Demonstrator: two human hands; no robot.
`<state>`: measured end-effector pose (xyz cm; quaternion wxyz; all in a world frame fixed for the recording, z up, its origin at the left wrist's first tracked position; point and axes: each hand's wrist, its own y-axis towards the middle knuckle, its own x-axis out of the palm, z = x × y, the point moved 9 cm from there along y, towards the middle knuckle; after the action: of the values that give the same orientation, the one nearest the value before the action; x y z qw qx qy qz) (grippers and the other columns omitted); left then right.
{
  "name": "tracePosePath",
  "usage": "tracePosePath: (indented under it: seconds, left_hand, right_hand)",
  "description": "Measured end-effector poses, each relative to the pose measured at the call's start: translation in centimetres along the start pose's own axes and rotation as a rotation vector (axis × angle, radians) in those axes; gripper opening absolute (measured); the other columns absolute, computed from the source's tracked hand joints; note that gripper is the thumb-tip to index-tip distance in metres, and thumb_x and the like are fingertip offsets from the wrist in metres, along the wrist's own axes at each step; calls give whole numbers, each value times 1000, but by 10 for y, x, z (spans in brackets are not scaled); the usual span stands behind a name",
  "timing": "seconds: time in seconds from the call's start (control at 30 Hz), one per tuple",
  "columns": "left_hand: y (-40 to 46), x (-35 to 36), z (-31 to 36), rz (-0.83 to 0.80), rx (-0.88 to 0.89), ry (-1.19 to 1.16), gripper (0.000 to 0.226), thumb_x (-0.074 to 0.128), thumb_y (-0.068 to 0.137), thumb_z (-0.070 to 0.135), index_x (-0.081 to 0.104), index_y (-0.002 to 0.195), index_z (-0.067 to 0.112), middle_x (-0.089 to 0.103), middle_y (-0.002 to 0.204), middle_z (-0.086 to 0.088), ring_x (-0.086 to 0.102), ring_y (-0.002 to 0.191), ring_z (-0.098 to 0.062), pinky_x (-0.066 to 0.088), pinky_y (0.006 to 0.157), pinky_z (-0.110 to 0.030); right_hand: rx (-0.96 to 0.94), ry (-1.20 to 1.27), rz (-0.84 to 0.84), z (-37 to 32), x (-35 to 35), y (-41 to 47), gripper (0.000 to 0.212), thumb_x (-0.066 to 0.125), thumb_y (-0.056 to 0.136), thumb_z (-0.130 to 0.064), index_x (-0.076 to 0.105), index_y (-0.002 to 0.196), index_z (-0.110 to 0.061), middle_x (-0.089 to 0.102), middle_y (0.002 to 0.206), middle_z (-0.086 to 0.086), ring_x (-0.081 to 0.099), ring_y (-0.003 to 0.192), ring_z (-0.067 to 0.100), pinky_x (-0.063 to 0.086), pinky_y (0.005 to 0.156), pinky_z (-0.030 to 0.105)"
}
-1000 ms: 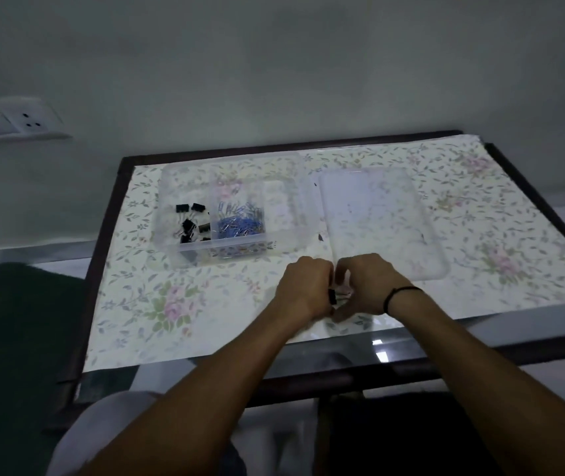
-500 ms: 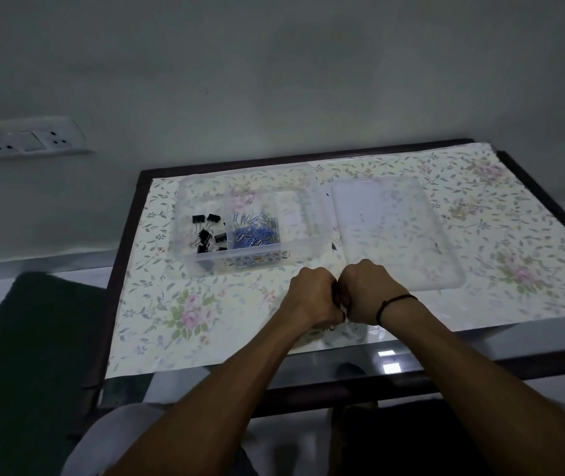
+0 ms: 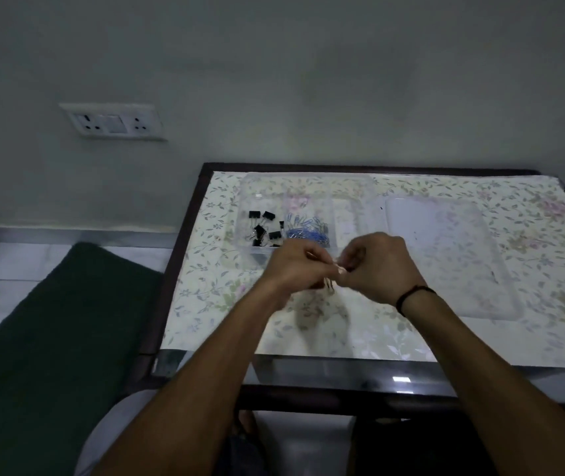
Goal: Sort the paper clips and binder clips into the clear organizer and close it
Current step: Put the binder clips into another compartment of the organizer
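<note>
A clear organizer (image 3: 360, 201) stands open at the back of the table. Its left compartment holds several black binder clips (image 3: 263, 227). The middle compartment holds a heap of blue paper clips (image 3: 306, 230). The clear lid (image 3: 446, 255) lies flat to the right of it. My left hand (image 3: 296, 267) and my right hand (image 3: 379, 266) meet above the table in front of the organizer. Their fingertips pinch small metal clips (image 3: 330, 283) between them, which are mostly hidden.
The table has a floral cover (image 3: 531, 235) and a dark frame with a glass front edge (image 3: 394, 376). A dark green mat (image 3: 44, 338) lies on the floor to the left. A wall socket plate (image 3: 112, 121) sits on the wall at the left.
Both hands have lifted off the table's front area and now hover closer to the organizer, fingers working together. The camera view has shifted left, so the table sits further right.
</note>
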<state>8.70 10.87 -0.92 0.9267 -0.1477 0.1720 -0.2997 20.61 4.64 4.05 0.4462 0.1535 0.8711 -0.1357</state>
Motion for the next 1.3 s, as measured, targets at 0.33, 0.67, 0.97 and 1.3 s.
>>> tracePosePath:
  seconds: [0.33, 0.67, 0.97, 1.3]
  left_hand:
    - [6, -106, -9, 355, -51, -609, 16, 66, 87, -8, 70, 103, -6, 74, 102, -25, 73, 90, -29, 63, 83, -34]
    - [5, -90, -8, 220, -226, -715, 33, 54, 102, 30, 53, 127, 8, 56, 95, -18, 62, 86, -20, 45, 103, -29]
    - [16, -64, 5, 320, -97, -525, 27, 57, 97, 33, 68, 104, 10, 72, 113, -11, 65, 86, -22, 57, 85, -36]
    - [27, 75, 42, -83, -64, -201, 30, 59, 97, 40, 67, 110, 15, 68, 106, -5, 64, 85, -21, 56, 86, -37]
  right_hand:
    - [351, 879, 139, -46, 62, 63, 16, 82, 62, -11, 74, 73, -18, 76, 77, 5, 74, 68, 20, 63, 70, 34]
    - [349, 730, 25, -44, 89, 71, 32, 66, 77, -4, 74, 105, -18, 74, 105, 7, 72, 92, 20, 60, 86, 35]
    - [186, 699, 111, -39, 37, 57, 18, 69, 79, -15, 80, 90, -24, 77, 93, -10, 71, 86, 5, 59, 80, 22]
    - [251, 22, 166, 96, -49, 41, 31, 62, 87, -27, 74, 113, -18, 74, 115, 4, 68, 108, 22, 50, 97, 28]
